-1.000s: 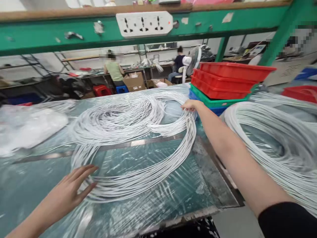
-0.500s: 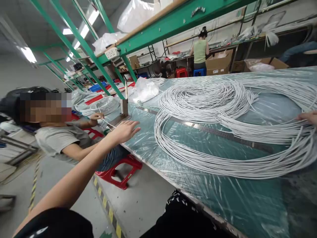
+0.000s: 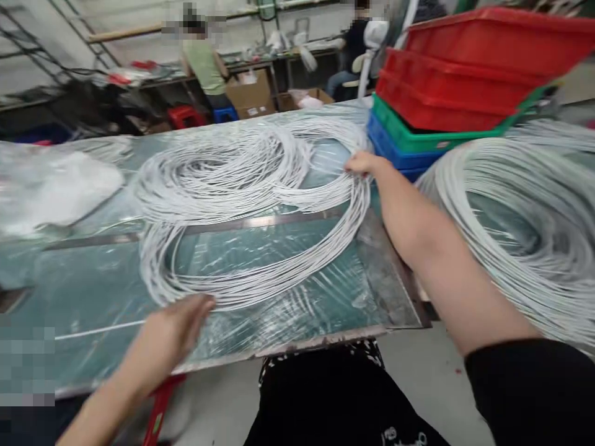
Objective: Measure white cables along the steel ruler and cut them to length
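Your right hand [image 3: 365, 164], arm stretched far forward, is closed over the gathered strands at the upper right of the front loop of white wire [image 3: 264, 286], gripping the bundle there. That loop lies on the film-covered tabletop [image 3: 102, 291] in front of you, sweeping from your right hand down and round to the left, where your left hand [image 3: 174, 331] is at its near edge with the fingers curled. A single white strand [image 3: 102, 329] runs out leftward from beside your left hand, but blur and the angle hide the fingertips, so you cannot tell whether they pinch it or the loop. Behind the front loop sits a bigger, tangled coil of white wire [image 3: 186, 195], and a steel ruler [image 3: 260, 221] lies flat along the table, partly covered by the wire. Just beyond your right hand stand nested bins: red bins [image 3: 455, 87] on top, a green bin [image 3: 404, 124] beneath, blue bins [image 3: 395, 148] at the bottom. To the right of your forearm is another thick wire coil [image 3: 465, 198], and a clear plastic bag [image 3: 69, 192] lies at the far left. Across the room, a person in a light green top [image 3: 204, 68] is near a cardboard box [image 3: 251, 96].
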A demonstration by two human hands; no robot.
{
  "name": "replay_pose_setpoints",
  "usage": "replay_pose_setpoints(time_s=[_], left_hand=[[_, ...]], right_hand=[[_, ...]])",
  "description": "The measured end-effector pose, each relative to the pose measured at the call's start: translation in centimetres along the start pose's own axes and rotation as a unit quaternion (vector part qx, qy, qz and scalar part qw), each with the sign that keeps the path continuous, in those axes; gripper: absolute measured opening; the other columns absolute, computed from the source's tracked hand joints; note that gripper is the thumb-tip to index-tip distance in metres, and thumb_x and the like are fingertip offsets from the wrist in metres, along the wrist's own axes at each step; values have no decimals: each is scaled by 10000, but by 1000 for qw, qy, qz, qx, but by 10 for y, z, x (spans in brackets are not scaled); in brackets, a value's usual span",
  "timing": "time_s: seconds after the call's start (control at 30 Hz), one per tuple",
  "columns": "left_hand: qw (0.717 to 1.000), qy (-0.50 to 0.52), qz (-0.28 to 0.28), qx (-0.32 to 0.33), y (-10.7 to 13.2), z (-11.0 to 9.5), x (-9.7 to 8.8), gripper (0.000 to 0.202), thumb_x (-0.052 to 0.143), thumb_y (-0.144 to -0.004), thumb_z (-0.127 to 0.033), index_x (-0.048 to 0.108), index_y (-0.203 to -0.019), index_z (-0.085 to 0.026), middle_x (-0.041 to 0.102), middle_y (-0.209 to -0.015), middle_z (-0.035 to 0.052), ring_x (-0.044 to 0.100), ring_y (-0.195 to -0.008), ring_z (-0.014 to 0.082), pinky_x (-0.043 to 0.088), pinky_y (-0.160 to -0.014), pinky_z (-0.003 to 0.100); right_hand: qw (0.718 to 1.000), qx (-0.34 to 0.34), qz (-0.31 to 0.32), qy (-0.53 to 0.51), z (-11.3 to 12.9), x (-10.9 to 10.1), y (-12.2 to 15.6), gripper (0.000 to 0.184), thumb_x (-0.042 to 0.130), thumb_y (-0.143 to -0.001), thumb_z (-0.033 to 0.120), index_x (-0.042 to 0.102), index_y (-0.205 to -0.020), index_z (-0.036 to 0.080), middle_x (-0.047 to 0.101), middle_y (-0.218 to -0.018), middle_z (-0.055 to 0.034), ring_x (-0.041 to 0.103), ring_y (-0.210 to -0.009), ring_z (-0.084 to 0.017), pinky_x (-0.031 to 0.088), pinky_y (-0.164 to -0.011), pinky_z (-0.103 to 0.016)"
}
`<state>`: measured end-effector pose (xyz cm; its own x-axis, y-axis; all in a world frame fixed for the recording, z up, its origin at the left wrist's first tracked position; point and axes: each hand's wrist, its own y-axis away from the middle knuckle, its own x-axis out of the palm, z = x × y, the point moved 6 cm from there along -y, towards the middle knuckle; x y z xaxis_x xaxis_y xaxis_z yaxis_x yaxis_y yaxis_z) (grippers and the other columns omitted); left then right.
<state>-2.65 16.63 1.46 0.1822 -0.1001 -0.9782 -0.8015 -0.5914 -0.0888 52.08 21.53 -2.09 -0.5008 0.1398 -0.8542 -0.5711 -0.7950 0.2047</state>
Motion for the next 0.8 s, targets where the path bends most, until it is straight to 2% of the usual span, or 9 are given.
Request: replay_pose_setpoints(time_s=[0.07, 0.13, 0.2, 0.27, 0.37, 0.47, 0.6, 0.8], left_hand=[[989, 72, 26, 129, -33, -76, 32, 288, 305, -1046, -340, 562, -1044, -211, 671, -908, -4, 622, -752, 143, 436, -650, 232], [967, 105, 54, 224, -58, -144, 58, 308, 258, -1040, -214, 541, -1157, -185, 666, -964, 35, 627, -823, 157, 445, -678, 248], [952, 100, 78, 278, -77, -193, 80, 300, 268, -1034, -181, 558, -1109, -162, 647, -859, 33, 604, -744, 166, 406, -614, 262], [946, 86, 88, 299, -91, -221, 94, 273, 301, -1031, -184, 572, -1003, -156, 602, -750, 14, 554, -634, 165, 330, -544, 271], [950, 78, 68, 293, -101, -236, 103, 228, 348, -1007, -157, 556, -913, -161, 559, -701, 1, 509, -579, 155, 245, -520, 280], [955, 78, 29, 284, -102, -241, 103, 176, 398, -959, -114, 529, -855, -168, 545, -713, 0, 510, -600, 153, 230, -526, 294], [957, 76, 9, 282, -100, -249, 102, 165, 426, -874, -52, 497, -786, -173, 527, -693, -5, 481, -573, 148, 221, -514, 310], [962, 90, 1, 258, -101, -253, 102, 183, 414, -925, -109, 501, -778, -175, 522, -684, -5, 469, -559, 141, 276, -539, 293]], right_hand=[[1000, 8, -2, -6, 1, -4, 6, 226, 624, -898, 280, 680, -1003, 87, 508, -597, 11, 489, -526, -114, 457, -627, -235], [1000, 8, -15, -14, 1, -9, 10, 209, 609, -897, 263, 692, -1004, 104, 474, -572, 18, 473, -509, -123, 476, -618, -251], [999, 5, -30, -18, 0, -13, 12, 205, 600, -893, 249, 700, -1001, 106, 454, -560, 18, 457, -497, -122, 485, -611, -256], [999, 0, -36, -26, 0, -15, 11, 205, 596, -890, 239, 702, -1009, 111, 453, -560, 16, 449, -488, -119, 485, -600, -251], [999, -9, -37, -33, 0, -17, 6, 202, 570, -895, 219, 705, -1006, 119, 446, -548, 12, 444, -474, -123, 469, -570, -244], [998, -13, -47, -41, 0, -17, 0, 202, 567, -891, 215, 703, -998, 111, 447, -550, 6, 445, -477, -130, 466, -560, -246], [998, -9, -48, -45, -1, -14, -4, 232, 589, -894, 248, 690, -1028, 89, 432, -543, 11, 458, -495, -136, 477, -585, -257], [999, 2, -43, -27, -6, -14, -7, 300, 623, -915, 319, 687, -1079, 76, 462, -570, 14, 500, -551, -129, 485, -671, -264]])
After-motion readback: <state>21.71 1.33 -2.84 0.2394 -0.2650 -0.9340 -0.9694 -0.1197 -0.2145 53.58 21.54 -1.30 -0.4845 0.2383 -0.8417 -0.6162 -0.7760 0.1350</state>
